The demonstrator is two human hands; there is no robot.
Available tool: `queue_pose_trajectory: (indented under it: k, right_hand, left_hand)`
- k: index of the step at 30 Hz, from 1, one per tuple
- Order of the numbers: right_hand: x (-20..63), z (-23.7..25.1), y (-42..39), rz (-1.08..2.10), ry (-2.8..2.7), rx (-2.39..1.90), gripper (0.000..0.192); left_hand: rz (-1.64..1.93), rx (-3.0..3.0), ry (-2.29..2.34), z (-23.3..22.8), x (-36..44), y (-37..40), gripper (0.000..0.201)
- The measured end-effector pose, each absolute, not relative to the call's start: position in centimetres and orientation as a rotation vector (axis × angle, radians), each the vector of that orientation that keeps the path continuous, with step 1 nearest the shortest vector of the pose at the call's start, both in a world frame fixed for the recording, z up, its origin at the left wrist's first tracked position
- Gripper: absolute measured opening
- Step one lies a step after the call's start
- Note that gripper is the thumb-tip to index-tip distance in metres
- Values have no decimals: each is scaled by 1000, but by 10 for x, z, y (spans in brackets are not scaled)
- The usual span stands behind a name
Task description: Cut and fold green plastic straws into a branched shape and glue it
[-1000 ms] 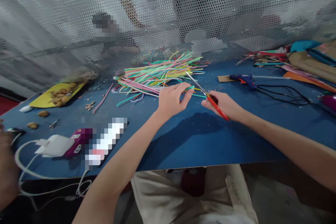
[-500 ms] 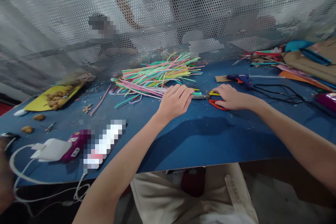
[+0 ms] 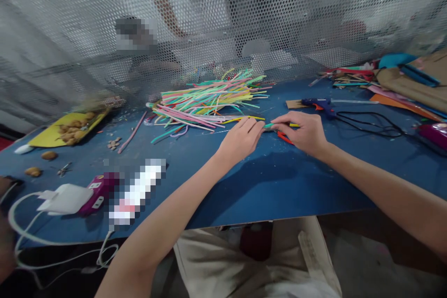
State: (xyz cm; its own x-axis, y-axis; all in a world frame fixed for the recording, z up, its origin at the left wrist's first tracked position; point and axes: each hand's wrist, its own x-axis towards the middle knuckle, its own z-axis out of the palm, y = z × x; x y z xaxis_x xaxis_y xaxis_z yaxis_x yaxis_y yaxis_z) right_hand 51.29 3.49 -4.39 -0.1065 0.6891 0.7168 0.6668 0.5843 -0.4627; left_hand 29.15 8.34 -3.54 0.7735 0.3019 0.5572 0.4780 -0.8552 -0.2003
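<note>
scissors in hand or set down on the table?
Set down. The red-handled scissors lie flat on the blue table, partly under the right hand, whose fingers pinch a green straw piece instead.

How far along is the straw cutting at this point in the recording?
Done: the red-handled scissors lie on the blue table, partly under the right hand.
In hand: the left hand and the right hand pinch a short green straw piece between their fingertips.
Left: the big heap of coloured straws behind them looks mostly uncut, so most of the work seems ahead.
</note>
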Motion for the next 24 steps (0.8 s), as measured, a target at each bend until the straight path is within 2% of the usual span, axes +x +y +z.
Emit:
queue_pose_trajectory:
  k: [12,24]
  right_hand:
    - [527,-44,47,85,-1671,-1149,18]
    - [527,-41,43,113,-1691,-1097,14]
  left_hand:
    - [-1091,-2590,-666,-40,284,95,21]
    - [-1055,-2576,-608,-32,275,102,22]
